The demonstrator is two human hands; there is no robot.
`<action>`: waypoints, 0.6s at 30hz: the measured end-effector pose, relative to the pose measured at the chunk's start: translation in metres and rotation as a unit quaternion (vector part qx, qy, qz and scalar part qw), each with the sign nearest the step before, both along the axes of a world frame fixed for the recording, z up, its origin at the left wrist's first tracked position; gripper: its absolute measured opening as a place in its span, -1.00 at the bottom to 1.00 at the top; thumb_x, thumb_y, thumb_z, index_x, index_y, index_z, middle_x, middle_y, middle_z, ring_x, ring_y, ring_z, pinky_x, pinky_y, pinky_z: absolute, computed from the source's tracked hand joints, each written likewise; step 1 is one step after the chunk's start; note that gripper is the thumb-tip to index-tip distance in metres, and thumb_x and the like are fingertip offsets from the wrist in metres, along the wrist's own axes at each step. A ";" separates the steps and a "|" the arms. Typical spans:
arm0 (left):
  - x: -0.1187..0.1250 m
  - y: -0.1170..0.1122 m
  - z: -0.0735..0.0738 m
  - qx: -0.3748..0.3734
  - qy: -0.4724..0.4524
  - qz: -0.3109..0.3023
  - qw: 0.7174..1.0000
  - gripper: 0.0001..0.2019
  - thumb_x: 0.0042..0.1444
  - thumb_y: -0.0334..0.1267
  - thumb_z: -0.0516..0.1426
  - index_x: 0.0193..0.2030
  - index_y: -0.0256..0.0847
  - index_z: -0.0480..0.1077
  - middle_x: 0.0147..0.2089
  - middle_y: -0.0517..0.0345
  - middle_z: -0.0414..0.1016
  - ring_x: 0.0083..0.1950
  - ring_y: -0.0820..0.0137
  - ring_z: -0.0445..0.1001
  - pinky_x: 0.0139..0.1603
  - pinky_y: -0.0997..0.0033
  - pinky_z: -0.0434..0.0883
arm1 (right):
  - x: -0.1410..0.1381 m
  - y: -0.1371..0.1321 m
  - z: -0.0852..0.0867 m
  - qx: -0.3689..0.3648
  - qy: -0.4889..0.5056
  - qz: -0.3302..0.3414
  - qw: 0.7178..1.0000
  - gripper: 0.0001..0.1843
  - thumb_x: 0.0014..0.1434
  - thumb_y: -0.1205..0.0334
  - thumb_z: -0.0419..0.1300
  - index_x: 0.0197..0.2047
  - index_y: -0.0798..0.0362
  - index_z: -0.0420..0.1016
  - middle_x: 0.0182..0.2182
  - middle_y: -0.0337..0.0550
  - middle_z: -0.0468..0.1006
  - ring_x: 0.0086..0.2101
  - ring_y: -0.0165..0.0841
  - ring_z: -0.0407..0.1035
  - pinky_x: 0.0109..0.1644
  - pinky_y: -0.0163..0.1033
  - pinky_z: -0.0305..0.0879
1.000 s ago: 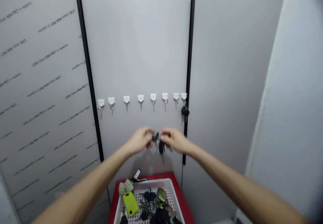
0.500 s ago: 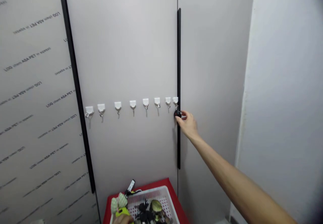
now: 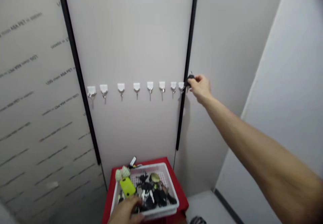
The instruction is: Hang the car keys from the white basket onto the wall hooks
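My right hand (image 3: 201, 87) is stretched out to the wall with its fingers pinched on a black key fob (image 3: 190, 78), held just above and right of the rightmost white hook (image 3: 181, 86). A row of several white adhesive hooks (image 3: 136, 87) runs across the grey panel. My left hand (image 3: 125, 212) rests low in the white basket (image 3: 167, 174), over a pile of dark keys and fobs (image 3: 151, 193); its fingers are hidden. A lime-green fob (image 3: 127, 186) lies at the basket's left side.
The basket stands on a red stool (image 3: 183, 199) against the wall. Black vertical strips (image 3: 78, 72) divide the grey panels. A white wall (image 3: 290, 82) closes the right side. Grey floor (image 3: 204, 207) shows at the lower right.
Both hands held a key bunch together below the hooks. Then the right hand went to the rightmost hook and lifted the black fob, while the left hand dropped into the basket.
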State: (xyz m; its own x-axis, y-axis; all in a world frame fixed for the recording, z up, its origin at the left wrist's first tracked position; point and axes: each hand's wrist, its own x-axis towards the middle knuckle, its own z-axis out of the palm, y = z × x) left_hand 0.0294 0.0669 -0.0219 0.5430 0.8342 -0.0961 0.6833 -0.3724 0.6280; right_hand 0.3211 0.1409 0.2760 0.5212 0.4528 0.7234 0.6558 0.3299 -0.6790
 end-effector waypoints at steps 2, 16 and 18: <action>-0.001 -0.007 0.005 0.017 0.000 0.002 1.000 -0.72 -0.21 -0.17 -0.01 -0.26 -0.07 0.25 -0.18 0.26 0.32 -0.16 0.44 0.24 -0.17 0.53 0.13 | -0.016 -0.008 -0.023 -0.052 -0.029 0.081 0.995 -0.88 -0.20 0.24 -0.01 -0.52 0.11 0.16 -0.59 -0.27 0.25 -0.60 -0.54 0.12 -0.54 -0.40 0.05; -0.003 0.029 0.045 -0.064 -0.261 0.158 0.950 -0.72 -0.21 -0.09 -0.04 -0.48 -0.29 0.22 -0.55 0.21 0.27 -0.54 0.55 0.23 -0.52 0.57 0.16 | -0.093 -0.040 -0.223 -0.355 0.062 0.376 0.854 -0.70 -0.12 -0.01 -0.08 -0.65 0.04 0.19 -0.63 -0.18 0.29 -0.59 -0.40 0.20 -0.50 -0.27 0.08; 0.001 0.051 0.084 -0.105 -0.404 0.208 0.885 -0.69 -0.18 -0.03 -0.08 -0.56 -0.29 0.15 -0.61 0.25 0.22 -0.63 0.61 0.19 -0.61 0.60 0.11 | -0.103 -0.029 -0.190 -0.329 0.148 0.423 0.831 -0.56 -0.08 -0.10 -0.22 -0.69 0.08 0.11 -0.70 -0.22 0.23 -0.67 -0.48 0.14 -0.56 -0.32 0.06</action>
